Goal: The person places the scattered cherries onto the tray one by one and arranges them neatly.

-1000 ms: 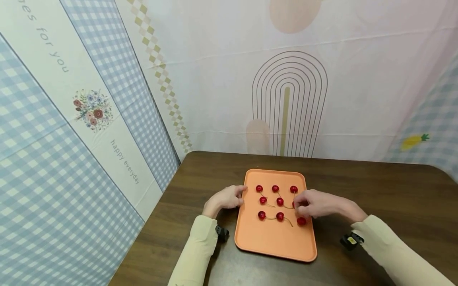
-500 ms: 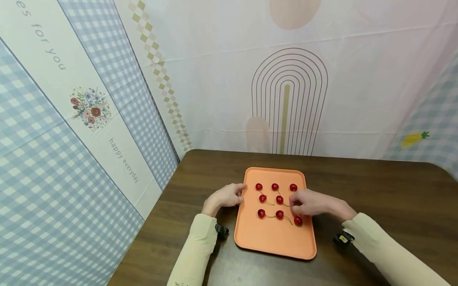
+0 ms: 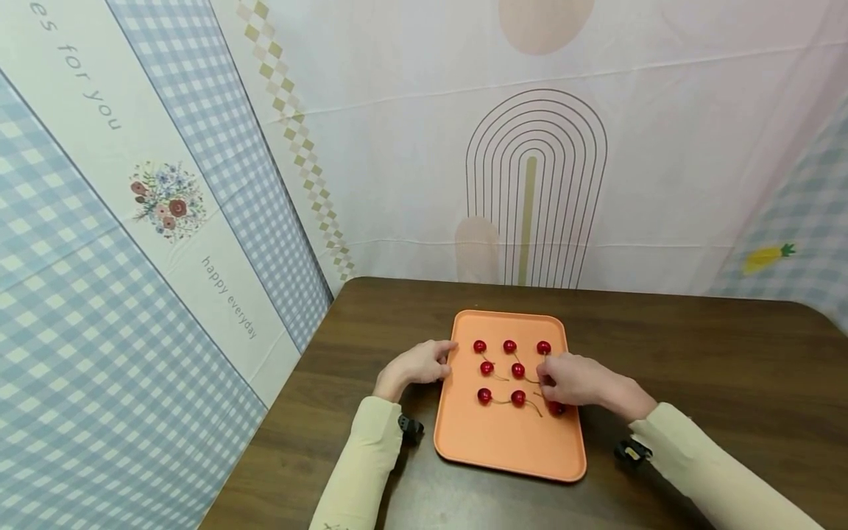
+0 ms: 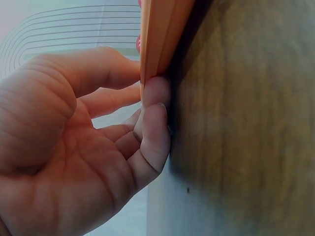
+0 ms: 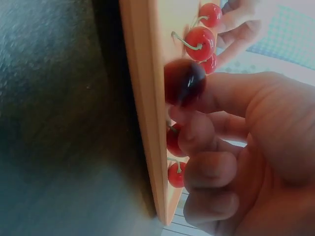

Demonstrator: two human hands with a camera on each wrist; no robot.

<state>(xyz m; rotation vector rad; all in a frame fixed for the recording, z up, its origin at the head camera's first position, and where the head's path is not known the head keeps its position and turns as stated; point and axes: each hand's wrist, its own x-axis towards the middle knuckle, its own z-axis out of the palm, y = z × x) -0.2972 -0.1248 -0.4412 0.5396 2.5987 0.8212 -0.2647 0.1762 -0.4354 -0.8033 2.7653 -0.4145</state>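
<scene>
An orange tray [image 3: 486, 450] lies on the table with several red cherries on it, set out in rows with their stems on. At the tray's left edge, my left hand [image 3: 422, 363] holds the rim; in the left wrist view the thumb reaches the lip while curled fingers [image 4: 156, 128] sit against the outer wall. My right hand [image 3: 575, 379] is over the tray's right side. Its thumb and forefinger pinch at the near right cherry [image 5: 184, 83], which looks dark and blurred in the right wrist view. Another cherry [image 5: 176, 140] is partly hidden behind the right fingers.
The dark wooden table [image 3: 695, 353] extends round the tray. Behind it hangs a pale cloth [image 3: 411, 162] with printed arches, and a blue checked cloth [image 3: 73, 324] hangs at the left. Both sleeves are pale yellow, with small black wrist cameras.
The near right cherry shifted left, then slightly back right and turned; its stem now shows pointing left. The right hand moved slightly left, then stayed near there. The left hand keeps its place.
</scene>
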